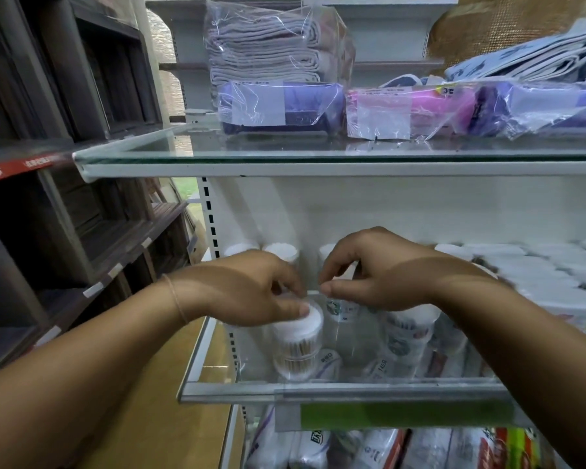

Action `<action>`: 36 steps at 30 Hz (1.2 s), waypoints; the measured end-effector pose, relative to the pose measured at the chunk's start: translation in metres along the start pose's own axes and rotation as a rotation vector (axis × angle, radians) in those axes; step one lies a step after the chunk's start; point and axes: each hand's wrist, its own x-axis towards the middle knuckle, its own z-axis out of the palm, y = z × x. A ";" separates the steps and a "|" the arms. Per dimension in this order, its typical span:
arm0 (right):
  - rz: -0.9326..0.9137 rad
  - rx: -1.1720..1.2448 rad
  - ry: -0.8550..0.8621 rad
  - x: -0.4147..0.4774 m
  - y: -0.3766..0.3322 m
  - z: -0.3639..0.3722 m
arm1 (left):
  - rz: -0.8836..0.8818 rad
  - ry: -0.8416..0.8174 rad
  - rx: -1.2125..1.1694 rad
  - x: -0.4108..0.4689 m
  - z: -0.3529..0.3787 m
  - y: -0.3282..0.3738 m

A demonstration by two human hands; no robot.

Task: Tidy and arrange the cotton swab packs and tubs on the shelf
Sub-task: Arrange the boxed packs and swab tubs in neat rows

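Both hands reach over the glass shelf [217, 374] that carries the cotton swab tubs. My left hand [247, 289] grips the top of a clear round tub of wooden-stick swabs [296, 346] near the shelf's front left. To its right, my right hand [369, 272] curls its fingers over another tub [340, 309], mostly hidden beneath it. A labelled tub [406, 333] stands under my right wrist. More tubs [281, 252] line the back wall. Flat white swab packs [538, 275] are stacked at the right.
The glass shelf above [285, 150] holds bagged cloths and purple and pink packs. Dark wooden shelving [65, 198] stands at the left. Below the swab shelf's green price strip [403, 416] lie more packaged goods.
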 end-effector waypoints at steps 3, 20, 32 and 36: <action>-0.002 0.057 -0.023 -0.003 -0.007 -0.002 | 0.039 -0.133 -0.034 -0.007 0.000 0.000; 0.146 -0.019 -0.059 -0.031 0.008 -0.003 | -0.166 0.162 -0.031 0.019 0.028 0.040; 0.121 -0.159 -0.042 -0.043 -0.011 0.012 | -0.265 0.281 0.179 0.026 0.027 0.049; 0.138 -0.191 -0.051 -0.041 -0.011 0.015 | -0.292 0.334 0.045 0.029 0.035 0.045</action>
